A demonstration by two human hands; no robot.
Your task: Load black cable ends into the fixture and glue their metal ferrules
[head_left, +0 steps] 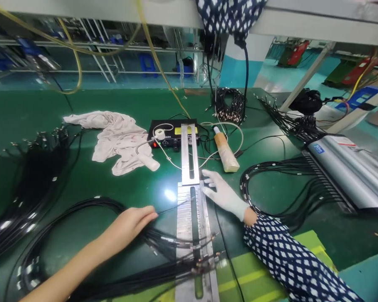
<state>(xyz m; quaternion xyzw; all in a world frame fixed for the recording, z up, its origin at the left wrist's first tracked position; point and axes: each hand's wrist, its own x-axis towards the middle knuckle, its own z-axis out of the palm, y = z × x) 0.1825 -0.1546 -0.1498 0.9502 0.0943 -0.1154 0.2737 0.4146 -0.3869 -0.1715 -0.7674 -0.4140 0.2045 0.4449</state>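
- Cable (pixel 170 208): tip blurs over the plate (pixel 184 218); rest hidden by left hand (pixel 132 223).
- Thin, dark, nearly straight; well in from table's (pixel 129 100) far edge.
- Left fingers pinch cable.
- Right hand (pixel 225 196), gloved: fingers loosely spread at plate; contact unclear.
- Plate's near end cut off; bundle (pixel 138 270) tips blurry.

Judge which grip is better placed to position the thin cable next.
Probably the left grip: it pinches the thin cable, while the right grip, near the long slotted plate, shows none.
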